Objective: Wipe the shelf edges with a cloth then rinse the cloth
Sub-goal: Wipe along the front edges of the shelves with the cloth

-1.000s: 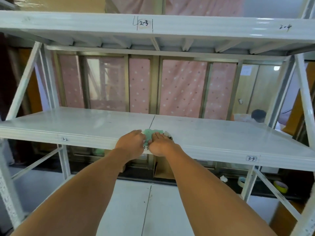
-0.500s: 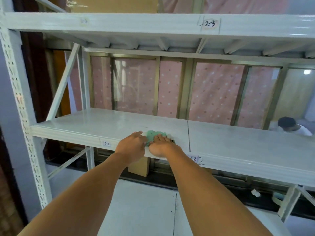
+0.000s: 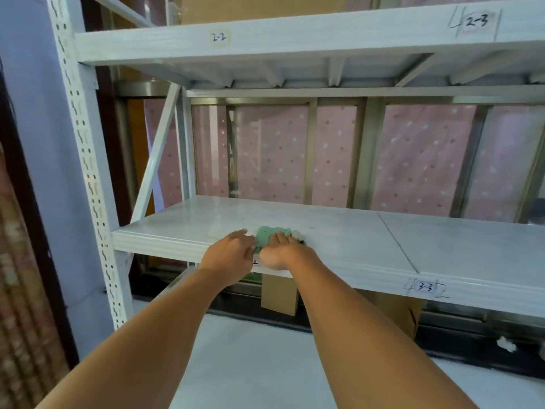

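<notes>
Green cloth [image 3: 269, 235]: lay bunched on the shelf [image 3: 339, 246] front edge, beneath right hand [image 3: 281, 251] fingers pressed flat, gripping nothing. Left hand [image 3: 228, 255]: fingers spread, touching cloth's left side; unwiped edge ran leftward.

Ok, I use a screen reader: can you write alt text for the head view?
Both hands, left hand and right hand, press a green cloth onto the front edge of a white metal shelf. Handwritten labels on the rack read 2-2, 2-3 and 3-3.
</notes>
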`<state>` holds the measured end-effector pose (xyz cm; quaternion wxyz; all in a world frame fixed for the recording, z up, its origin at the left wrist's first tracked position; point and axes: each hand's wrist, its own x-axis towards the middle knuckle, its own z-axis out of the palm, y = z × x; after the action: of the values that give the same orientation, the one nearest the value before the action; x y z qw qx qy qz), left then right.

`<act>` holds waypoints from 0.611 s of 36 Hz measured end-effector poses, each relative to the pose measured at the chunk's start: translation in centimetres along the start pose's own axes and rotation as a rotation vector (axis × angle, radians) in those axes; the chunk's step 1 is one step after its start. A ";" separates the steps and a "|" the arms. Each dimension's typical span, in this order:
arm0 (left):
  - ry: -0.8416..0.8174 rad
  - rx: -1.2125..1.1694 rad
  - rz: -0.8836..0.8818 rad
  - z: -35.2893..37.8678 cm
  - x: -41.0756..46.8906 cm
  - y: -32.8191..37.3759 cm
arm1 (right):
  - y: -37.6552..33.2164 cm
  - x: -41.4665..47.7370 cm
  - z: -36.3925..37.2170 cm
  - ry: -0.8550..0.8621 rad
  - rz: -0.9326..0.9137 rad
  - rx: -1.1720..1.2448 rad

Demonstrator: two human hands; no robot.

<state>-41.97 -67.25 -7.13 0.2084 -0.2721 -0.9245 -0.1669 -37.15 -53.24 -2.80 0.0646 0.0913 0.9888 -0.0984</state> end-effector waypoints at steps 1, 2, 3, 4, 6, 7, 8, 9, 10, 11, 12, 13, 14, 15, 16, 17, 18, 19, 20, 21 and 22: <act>0.006 -0.005 -0.005 -0.2 -0.1 -1.1 | -1.0 0.3 0.2 0.001 -0.005 -0.007; 0.009 -0.010 -0.010 -0.4 -0.1 -2.1 | -2.0 0.6 0.4 0.004 -0.007 -0.016; 0.009 -0.013 -0.014 -0.6 -0.1 -2.9 | -2.8 0.9 0.6 0.008 -0.008 -0.022; 0.007 -0.014 -0.017 -0.8 0.0 -3.7 | -3.5 1.1 0.7 0.014 -0.008 -0.022; -0.003 -0.009 -0.029 -1.3 0.2 -5.0 | -4.9 1.7 0.9 0.021 -0.008 -0.015; -0.007 -0.006 -0.035 -1.5 0.3 -5.7 | -5.6 2.0 0.9 0.023 -0.007 -0.015; -0.007 -0.005 -0.039 -1.7 0.4 -6.4 | -6.3 2.3 0.9 0.024 -0.005 -0.015; -0.007 -0.006 -0.042 -1.9 0.6 -7.1 | -7.1 2.6 0.9 0.024 -0.004 -0.015; -0.006 -0.007 -0.045 -2.2 0.7 -7.9 | -7.8 2.9 0.8 0.021 -0.003 -0.014; -0.004 -0.007 -0.046 -2.4 0.9 -8.7 | -8.6 3.2 0.7 0.016 -0.004 -0.015; -0.004 -0.005 -0.046 -2.7 1.0 -9.5 | -9.4 3.4 0.7 0.012 -0.006 -0.019; -0.005 -0.004 -0.045 -2.9 1.1 -10.3 | -10.1 3.7 0.7 0.008 -0.007 -0.023; -0.008 -0.006 -0.043 -3.1 1.2 -11.1 | -10.9 3.9 0.7 0.007 -0.008 -0.023; -0.011 -0.009 -0.040 -3.3 1.2 -11.8 | -11.6 4.2 0.8 0.006 -0.005 -0.021; -0.014 -0.010 -0.037 -3.5 1.2 -12.5 | -12.2 4.5 1.0 0.006 0.000 -0.017; -0.018 -0.007 -0.032 -3.6 1.1 -13.2 | -12.9 4.7 1.2 0.005 0.007 -0.014; -0.024 -0.001 -0.028 -3.7 1.1 -13.8 | -13.6 5.0 1.4 0.005 0.014 -0.011; -0.033 0.008 -0.028 -3.9 1.0 -14.5 | -14.3 5.3 1.6 0.004 0.019 -0.011; -0.040 0.023 -0.031 -4.2 1.0 -15.3 | -15.2 5.6 1.8 -0.002 0.021 -0.012; -0.047 0.046 -0.037 -4.6 1.0 -16.1 | -16.2 5.9 1.9 -0.006 0.020 -0.011; -0.054 0.077 -0.042 -5.2 1.1 -16.9 | -17.1 6.2 2.0 -0.005 0.017 -0.010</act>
<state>-50.98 -82.38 -5.48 0.1902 -0.2490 -0.9410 -0.1281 -46.27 -69.12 -2.47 0.0684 0.0992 0.9883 -0.0930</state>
